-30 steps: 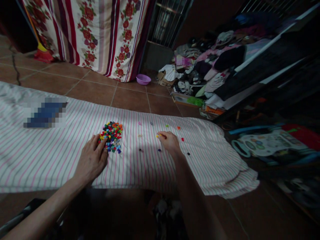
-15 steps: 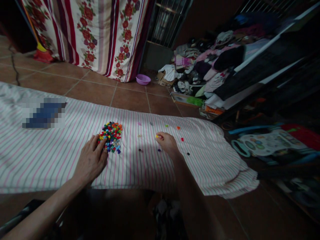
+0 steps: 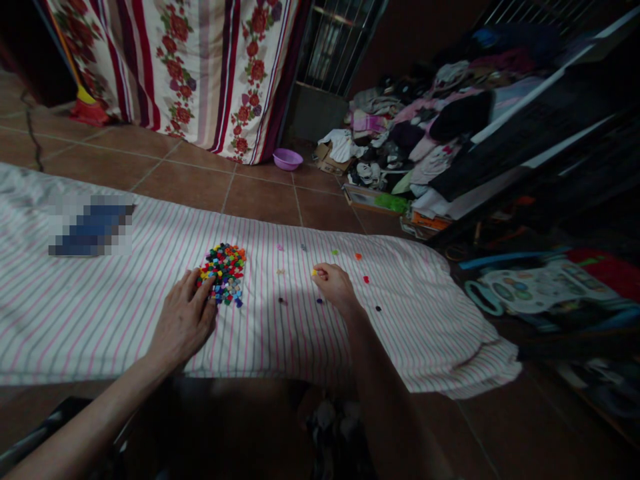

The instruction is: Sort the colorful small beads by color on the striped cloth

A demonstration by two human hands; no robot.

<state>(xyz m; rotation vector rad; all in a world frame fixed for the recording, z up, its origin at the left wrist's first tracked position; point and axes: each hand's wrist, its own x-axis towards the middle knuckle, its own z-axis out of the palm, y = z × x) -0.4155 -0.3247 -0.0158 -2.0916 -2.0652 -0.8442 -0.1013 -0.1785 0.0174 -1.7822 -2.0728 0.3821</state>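
Observation:
A pile of small multicoloured plastic pieces (image 3: 226,272) lies on the striped cloth (image 3: 125,293). My left hand (image 3: 186,310) rests palm down at the pile's left edge, fingers spread and touching some pieces. Right of the pile, my right hand (image 3: 336,283) pinches a small yellow piece (image 3: 315,272) just at the cloth. Around it lie separate pieces by colour: pink (image 3: 280,247), grey (image 3: 303,247), lime green (image 3: 335,252), orange (image 3: 358,256), red (image 3: 366,280), beige (image 3: 281,272), dark brown (image 3: 281,301), dark purple (image 3: 319,301) and black (image 3: 379,309).
A blurred blue item (image 3: 95,227) lies on the cloth at the left. Beyond, on the tiled floor, stand a purple basin (image 3: 287,159) and a heap of clothes (image 3: 415,120). A floral curtain (image 3: 200,67) hangs behind. A baby-walker-like toy (image 3: 520,287) is at the right.
The view has shifted very slightly. Both hands stay nearly where they were, the right one still pinching the yellow piece.

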